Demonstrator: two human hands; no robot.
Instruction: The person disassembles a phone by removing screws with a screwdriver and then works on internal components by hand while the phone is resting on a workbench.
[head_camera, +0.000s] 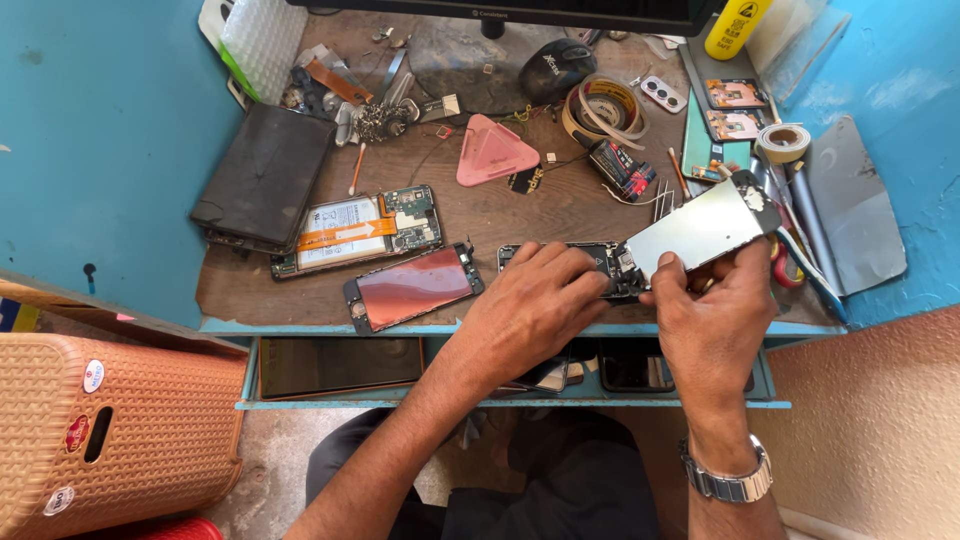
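Left hand (535, 300) pressing phone frame (575, 262) flat, fingers together | right hand (715, 310) pinching screen panel (700, 228), tilting up-right | hinge line lying between both hands.

Blue walls (100, 150) enclose a worn wooden bench (470, 205) — blue-edged shelf (340, 405) beneath; concrete floor (265, 470) — bright daylight throughout.

Loose screen (412, 287) left of opened phone (600, 268) (triangular pick (492, 152) behind)

Phone-repair workshop: dismantled phones (360, 231), tape rolls (600, 108).
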